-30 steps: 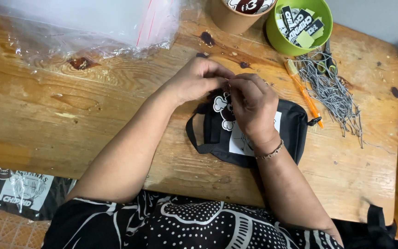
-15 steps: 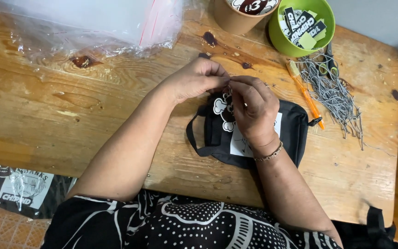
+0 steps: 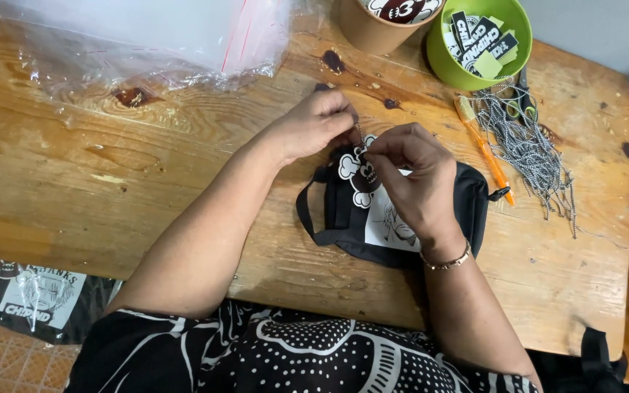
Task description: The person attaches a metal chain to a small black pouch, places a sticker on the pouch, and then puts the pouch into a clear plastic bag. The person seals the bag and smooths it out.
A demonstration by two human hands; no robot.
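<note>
Left hand [image 3: 313, 129] and right hand [image 3: 415, 173] both pinch a ball chain [image 3: 359, 135] at the black-and-white charm [image 3: 358, 175], over black pouch [image 3: 431, 218]; best kept taut, fingertips close to the clasp

Both arms are bare to above the elbow. The right wrist wears a thin metal bracelet [image 3: 447, 260]. The garment [image 3: 293, 356] is black with white dots and swirling shapes.

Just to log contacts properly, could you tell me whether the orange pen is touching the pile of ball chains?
Touching. The head view shows the orange pen lying along the pile of ball chains, with chain strands overlapping its upper end.
</note>
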